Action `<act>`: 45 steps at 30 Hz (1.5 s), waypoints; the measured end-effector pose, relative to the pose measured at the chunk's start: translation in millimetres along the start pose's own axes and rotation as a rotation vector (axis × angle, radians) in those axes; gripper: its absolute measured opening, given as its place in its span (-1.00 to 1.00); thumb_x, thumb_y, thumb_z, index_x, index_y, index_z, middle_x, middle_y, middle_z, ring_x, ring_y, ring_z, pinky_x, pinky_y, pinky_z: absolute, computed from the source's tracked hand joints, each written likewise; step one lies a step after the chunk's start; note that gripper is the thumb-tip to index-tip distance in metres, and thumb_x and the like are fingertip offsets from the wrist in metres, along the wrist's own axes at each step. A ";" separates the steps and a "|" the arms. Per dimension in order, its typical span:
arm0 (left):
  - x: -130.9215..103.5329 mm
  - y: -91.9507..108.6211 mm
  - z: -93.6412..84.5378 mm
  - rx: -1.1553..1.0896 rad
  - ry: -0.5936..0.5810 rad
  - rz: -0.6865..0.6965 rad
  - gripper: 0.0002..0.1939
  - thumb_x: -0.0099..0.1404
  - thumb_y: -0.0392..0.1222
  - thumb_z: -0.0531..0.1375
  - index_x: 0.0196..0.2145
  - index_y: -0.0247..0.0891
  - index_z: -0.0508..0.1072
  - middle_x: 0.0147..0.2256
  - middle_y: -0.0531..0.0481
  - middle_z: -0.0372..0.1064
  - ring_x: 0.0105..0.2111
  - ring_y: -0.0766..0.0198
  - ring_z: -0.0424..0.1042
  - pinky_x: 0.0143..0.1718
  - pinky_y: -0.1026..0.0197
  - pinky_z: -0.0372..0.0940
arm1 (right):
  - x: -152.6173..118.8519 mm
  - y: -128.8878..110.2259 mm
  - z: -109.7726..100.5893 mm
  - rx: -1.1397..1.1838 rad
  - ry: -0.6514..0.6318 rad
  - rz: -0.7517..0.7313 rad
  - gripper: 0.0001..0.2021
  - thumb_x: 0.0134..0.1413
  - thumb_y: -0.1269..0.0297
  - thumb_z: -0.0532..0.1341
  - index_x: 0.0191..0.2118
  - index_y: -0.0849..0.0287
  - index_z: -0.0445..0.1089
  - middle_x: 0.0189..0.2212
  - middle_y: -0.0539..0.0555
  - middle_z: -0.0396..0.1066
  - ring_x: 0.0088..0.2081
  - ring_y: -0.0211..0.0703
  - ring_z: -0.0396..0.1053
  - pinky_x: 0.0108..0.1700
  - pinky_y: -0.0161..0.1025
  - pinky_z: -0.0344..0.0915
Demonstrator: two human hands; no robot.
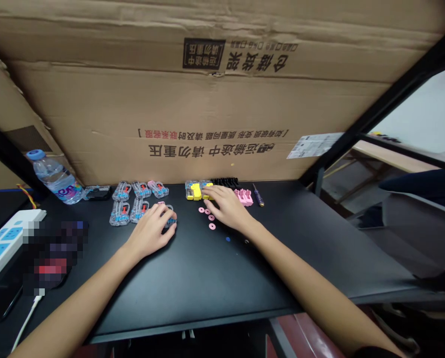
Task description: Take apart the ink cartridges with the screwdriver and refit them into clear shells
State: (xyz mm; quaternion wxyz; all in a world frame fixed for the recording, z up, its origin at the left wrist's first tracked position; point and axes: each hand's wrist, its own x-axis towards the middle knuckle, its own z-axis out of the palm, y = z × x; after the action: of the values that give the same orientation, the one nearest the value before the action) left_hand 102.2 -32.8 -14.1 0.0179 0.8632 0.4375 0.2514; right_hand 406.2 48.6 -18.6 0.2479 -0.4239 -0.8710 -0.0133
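My left hand curls over a clear plastic piece at the end of the lower row, its fingers wrapped round it. Beside it lie several clear cases with blue and red parts in two rows. My right hand reaches over yellow pieces, fingers spread and fingertips at their right edge; whether they touch is unclear. Black pieces lie behind that hand, and pink pieces to its right. Several pink rings lie on the black table in front of it.
A purple screwdriver lies right of the pink pieces. At the left are a water bottle, a white power strip and a phone with a cable. Behind the table stands a cardboard sheet. A small blue disc lies near my right wrist.
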 end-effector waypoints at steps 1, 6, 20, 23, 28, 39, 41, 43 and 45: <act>0.3 -0.7 -0.3 -0.013 0.003 0.002 -0.90 0.50 -0.21 0.15 -0.08 -0.16 0.45 -0.10 -0.11 0.44 0.02 -0.03 0.39 0.06 -0.06 0.38 | -1.6 6.4 -5.0 -0.019 0.026 0.047 -0.63 0.46 0.18 0.13 0.22 0.11 0.51 0.17 0.27 0.55 0.20 0.23 0.42 0.24 0.18 0.31; 1.5 -2.8 -1.7 -0.088 -0.006 -0.011 -0.90 0.48 -0.22 0.15 -0.12 -0.14 0.47 -0.12 -0.08 0.47 -0.04 0.03 0.43 0.04 -0.04 0.38 | -10.6 42.6 -33.8 -0.231 0.139 0.314 -0.69 0.38 0.14 0.16 -0.05 0.18 0.61 -0.14 0.32 0.57 -0.05 0.21 0.44 0.02 0.03 0.34; 1.2 -6.1 2.0 -0.086 0.031 -0.025 -0.75 0.53 -0.29 0.09 0.08 -0.13 0.45 0.03 -0.12 0.50 0.15 -0.01 0.39 0.21 -0.10 0.28 | -6.6 20.4 -46.4 0.005 0.204 0.493 -0.67 0.22 0.10 0.27 -0.53 0.11 0.50 -0.39 0.19 0.50 -0.33 0.02 0.41 -0.26 -0.09 0.30; 0.5 4.2 2.2 -0.111 0.071 -0.034 -0.69 0.54 -0.25 0.13 0.18 -0.11 0.40 0.05 -0.12 0.49 0.18 0.00 0.39 0.24 -0.10 0.27 | -2.5 -12.6 -43.0 0.438 0.199 0.470 -0.68 0.19 -0.02 0.31 -0.45 0.07 0.56 -0.46 0.12 0.50 -0.42 -0.02 0.38 -0.34 -0.10 0.33; -0.4 20.0 2.6 -0.134 0.022 -0.030 -0.28 0.40 0.11 0.35 0.37 -0.17 0.24 0.23 -0.24 0.39 0.28 -0.13 0.31 0.34 -0.19 0.18 | -1.5 -65.4 -22.6 0.922 -0.177 0.435 -0.66 0.17 -0.05 0.35 -0.44 0.10 0.59 -0.54 0.04 0.49 -0.50 -0.12 0.34 -0.40 -0.15 0.30; 0.0 23.4 5.5 -0.143 -0.075 -0.050 -0.37 0.32 0.07 0.36 0.26 -0.17 0.37 0.18 -0.18 0.50 0.28 -0.14 0.34 0.41 -0.30 -0.02 | -11.0 -57.7 -7.7 0.777 -0.211 0.373 -0.68 0.30 0.03 0.28 -0.13 0.15 0.68 -0.35 0.07 0.64 -0.41 -0.10 0.48 -0.31 -0.17 0.37; -0.1 24.0 4.6 -0.141 -0.076 -0.061 -0.33 0.30 0.07 0.37 0.28 -0.17 0.36 0.20 -0.17 0.48 0.31 -0.17 0.31 0.42 -0.31 -0.04 | -11.3 -46.8 -11.0 0.671 -0.147 0.389 -0.68 0.34 0.04 0.26 -0.10 0.14 0.67 -0.34 0.07 0.64 -0.50 -0.14 0.43 -0.37 -0.16 0.33; -0.1 24.1 4.1 -0.141 -0.078 -0.076 -0.28 0.27 0.12 0.40 0.29 -0.16 0.36 0.22 -0.17 0.47 0.32 -0.19 0.28 0.42 -0.32 -0.05 | -11.4 -36.3 -14.1 0.542 -0.067 0.347 -0.72 0.35 0.11 0.25 -0.15 0.13 0.68 -0.28 0.10 0.65 -0.45 -0.11 0.44 -0.31 -0.13 0.36; -0.2 23.0 4.1 -0.137 -0.081 -0.086 -0.25 0.25 0.18 0.42 0.28 -0.16 0.37 0.22 -0.17 0.46 0.32 -0.20 0.28 0.42 -0.33 -0.04 | -11.5 -28.8 -15.9 0.404 -0.034 0.273 -0.75 0.35 0.19 0.24 -0.20 0.12 0.68 -0.25 0.13 0.64 -0.34 -0.03 0.47 -0.20 -0.08 0.39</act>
State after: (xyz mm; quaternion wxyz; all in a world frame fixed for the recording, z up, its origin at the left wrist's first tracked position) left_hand 121.1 -46.3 -12.0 0.1056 0.8498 0.4548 0.2445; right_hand 397.4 18.0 -4.4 0.3123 -0.4795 -0.7948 0.2020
